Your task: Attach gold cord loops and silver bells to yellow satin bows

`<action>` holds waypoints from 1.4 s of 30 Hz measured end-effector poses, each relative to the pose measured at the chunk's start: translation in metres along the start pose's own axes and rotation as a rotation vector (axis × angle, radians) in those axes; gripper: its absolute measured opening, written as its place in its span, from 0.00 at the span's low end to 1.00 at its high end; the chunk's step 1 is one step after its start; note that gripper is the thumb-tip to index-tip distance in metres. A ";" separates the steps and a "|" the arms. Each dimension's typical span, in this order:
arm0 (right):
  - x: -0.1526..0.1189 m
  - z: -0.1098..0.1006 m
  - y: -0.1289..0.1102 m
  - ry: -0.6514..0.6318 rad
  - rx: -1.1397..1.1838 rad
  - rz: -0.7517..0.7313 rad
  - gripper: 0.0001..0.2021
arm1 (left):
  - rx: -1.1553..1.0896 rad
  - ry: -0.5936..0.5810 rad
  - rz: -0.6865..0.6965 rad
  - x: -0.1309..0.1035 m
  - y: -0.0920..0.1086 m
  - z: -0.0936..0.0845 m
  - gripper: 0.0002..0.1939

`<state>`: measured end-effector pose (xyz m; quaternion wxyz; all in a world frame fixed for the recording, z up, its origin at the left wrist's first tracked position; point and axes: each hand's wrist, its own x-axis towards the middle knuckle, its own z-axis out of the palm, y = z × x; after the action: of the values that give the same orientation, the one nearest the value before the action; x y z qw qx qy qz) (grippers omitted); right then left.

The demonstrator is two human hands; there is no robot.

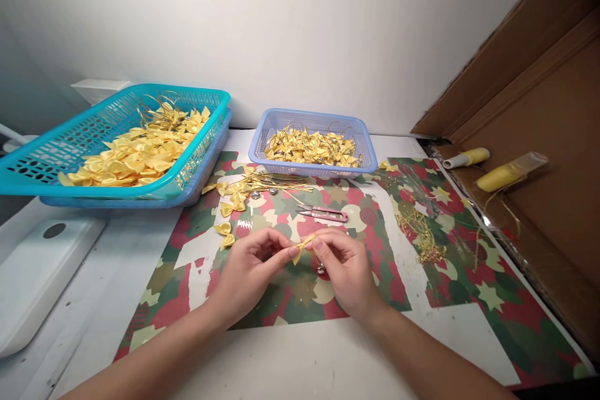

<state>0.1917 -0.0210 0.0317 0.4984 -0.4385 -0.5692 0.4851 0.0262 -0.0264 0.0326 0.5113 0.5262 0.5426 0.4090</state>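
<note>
Between my two hands is a small yellow ribbon bow (298,254), held over the patterned mat. My left hand (255,269) pinches its left side between thumb and fingers. The thumb and fingertips of my right hand (344,265) are closed at the bow's right side, where a thin gold strand shows. Just below the right fingertips is a small silver bell (320,269); whether it hangs from the bow I cannot tell. Pink thread snips (323,213) lie beyond my hands. More yellow bows (225,234) sit past my left hand.
A turquoise basket (206,150) of yellow bows stands at left, stacked on a blue one. Another blue basket (309,166) holds bows with gold loops. Gold wires (281,182) and loose bells (255,195) lie before it. Thread scraps (424,237) and yellow spools (509,174) are at right.
</note>
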 end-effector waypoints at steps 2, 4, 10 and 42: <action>0.000 0.000 0.001 0.002 0.009 0.006 0.10 | -0.026 0.013 -0.007 0.000 0.000 0.001 0.11; 0.000 0.000 0.002 0.001 0.014 0.010 0.10 | -0.063 0.005 -0.036 0.000 0.000 0.002 0.10; 0.001 -0.004 0.003 -0.045 -0.092 -0.028 0.10 | -0.107 -0.021 -0.101 0.000 0.000 0.002 0.10; 0.000 -0.003 -0.005 -0.258 -0.133 0.003 0.13 | -0.006 0.019 0.064 -0.005 0.003 0.002 0.03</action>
<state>0.1949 -0.0215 0.0364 0.3903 -0.4055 -0.6587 0.4994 0.0283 -0.0308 0.0357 0.4942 0.5380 0.5290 0.4318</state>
